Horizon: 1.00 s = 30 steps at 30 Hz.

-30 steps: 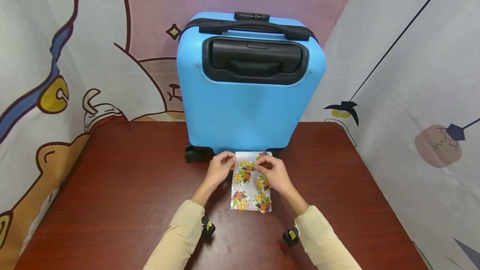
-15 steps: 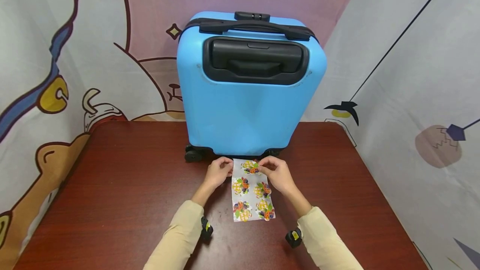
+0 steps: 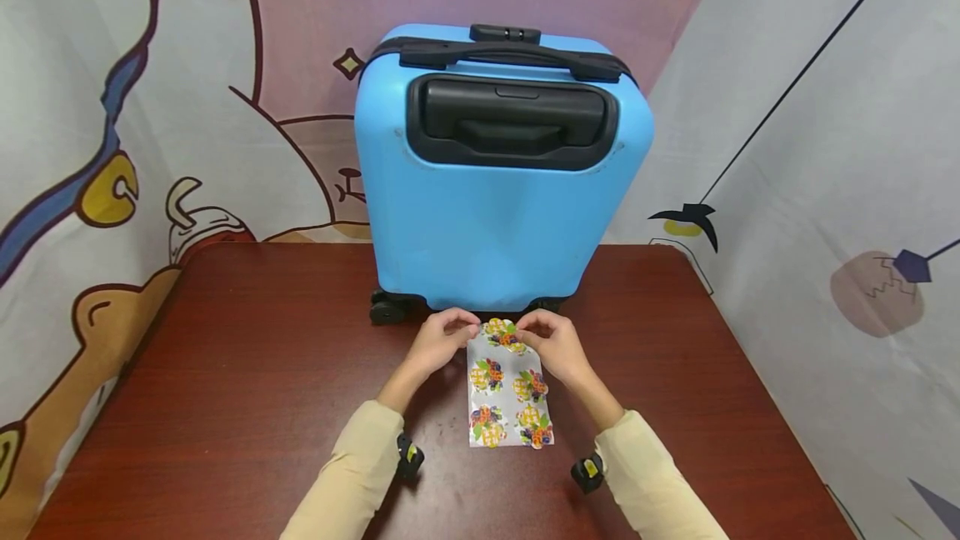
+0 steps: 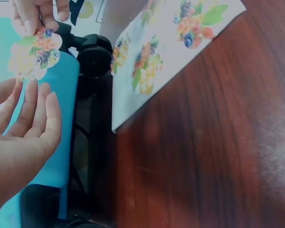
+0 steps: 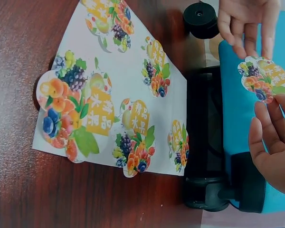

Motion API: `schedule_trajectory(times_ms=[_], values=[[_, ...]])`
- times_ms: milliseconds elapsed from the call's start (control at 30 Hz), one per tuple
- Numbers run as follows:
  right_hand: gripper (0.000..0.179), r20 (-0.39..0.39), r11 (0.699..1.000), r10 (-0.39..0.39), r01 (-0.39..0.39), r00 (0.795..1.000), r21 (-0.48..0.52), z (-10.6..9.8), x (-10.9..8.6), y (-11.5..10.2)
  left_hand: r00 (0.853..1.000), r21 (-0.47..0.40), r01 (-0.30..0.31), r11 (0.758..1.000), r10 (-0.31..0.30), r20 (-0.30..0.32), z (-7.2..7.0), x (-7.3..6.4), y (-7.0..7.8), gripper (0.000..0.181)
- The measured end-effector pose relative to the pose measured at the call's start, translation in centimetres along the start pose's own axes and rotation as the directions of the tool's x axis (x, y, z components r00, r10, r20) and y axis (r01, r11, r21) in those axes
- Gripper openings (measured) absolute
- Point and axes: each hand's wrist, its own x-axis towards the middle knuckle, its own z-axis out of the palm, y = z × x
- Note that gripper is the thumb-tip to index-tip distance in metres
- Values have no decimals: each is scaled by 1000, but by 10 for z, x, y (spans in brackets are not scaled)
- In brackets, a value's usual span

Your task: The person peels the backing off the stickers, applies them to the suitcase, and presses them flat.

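Observation:
A round-edged sticker (image 3: pixel 501 332) printed with fruit and yellow characters is held up between both hands, off its sheet, in front of the suitcase's base. The left hand (image 3: pixel 441 342) pinches one edge of it with thumb and fingertips. On the opposite edge the right hand (image 3: pixel 557 350) pinches it the same way. Both wrist views show the loose sticker (image 4: pixel 34 54) spanning the gap between the fingertips. Below lies a white sticker sheet (image 3: pixel 506 407) with several more fruit stickers, such as one sticker (image 5: pixel 71 107) overhanging the sheet's edge.
A blue suitcase (image 3: pixel 487 227) with black wheels (image 3: pixel 386 308) stands upright just beyond the hands. The reddish-brown wooden table (image 3: pixel 262 390) extends to both sides. A cartoon-printed cloth (image 3: pixel 300 15) hangs behind and beside it.
The sheet has moved away from the suitcase, toward the person, and rests on the table. The left hand has left the sheet's edge and taken hold of the sticker that the right hand holds.

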Motion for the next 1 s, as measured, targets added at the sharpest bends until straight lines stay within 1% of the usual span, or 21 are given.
schedule_trajectory(times_ms=[67, 133, 267, 333, 400, 433, 500, 567, 633, 667, 700, 800, 900, 933, 1000], values=[[4, 5, 1000, -2, 2, 1000, 1, 0, 1, -2, 999, -3, -26, 1000, 26, 22, 0, -2, 8, 13], [4, 11, 1000, -2, 2, 1000, 8, 1, 2, -3, 998, 0, -51, 999, 51, 31, -1, -6, 19, 13], [5, 26, 1000, 8, -9, 1000, 24, 2, 4, -5, 996, 30, -88, 996, 87, 13, -4, -16, 42, 10], [5, 31, 999, 16, -17, 999, 29, 3, 5, -6, 994, 37, -113, 993, 114, -3, -6, -19, 49, 9], [5, 33, 999, 24, -26, 999, 36, 4, 6, -8, 993, 31, -119, 992, 119, -18, -7, -19, 49, 8], [6, 35, 999, 25, -26, 999, 36, 4, 7, -9, 992, 24, -122, 992, 123, -27, -7, -17, 46, 8], [6, 40, 999, 20, -22, 999, 43, 5, 8, -11, 990, 20, -134, 991, 135, -45, -8, -12, 36, 6], [6, 47, 999, 17, -19, 999, 46, 6, 10, -13, 989, 22, -132, 991, 133, -62, -9, -6, 27, 6], [6, 56, 999, 6, -8, 998, 45, 7, 11, -15, 988, 31, -135, 990, 136, -68, -12, -6, 29, 6], [7, 60, 999, 7, -10, 998, 46, 8, 12, -16, 988, 36, -138, 990, 141, -70, -13, -7, 33, 6], [6, 64, 999, 2, -4, 998, 37, 9, 13, -18, 987, 41, -139, 989, 142, -72, -15, -9, 39, 7], [6, 73, 1000, -12, 10, 997, 27, 11, 20, -9, 987, 44, -138, 989, 141, -71, -20, -16, 57, 9], [4, 81, 999, -31, 31, 996, 11, 13, 28, 0, 984, 56, -151, 987, 156, -85, -24, -16, 58, 9], [3, 83, 999, -35, 35, 996, 7, 14, 31, 3, 984, 55, -152, 987, 156, -88, -25, -14, 56, 9], [2, 89, 999, -50, 52, 995, -14, 15, 35, 0, 981, 63, -161, 985, 167, -103, -28, -9, 49, 9]])
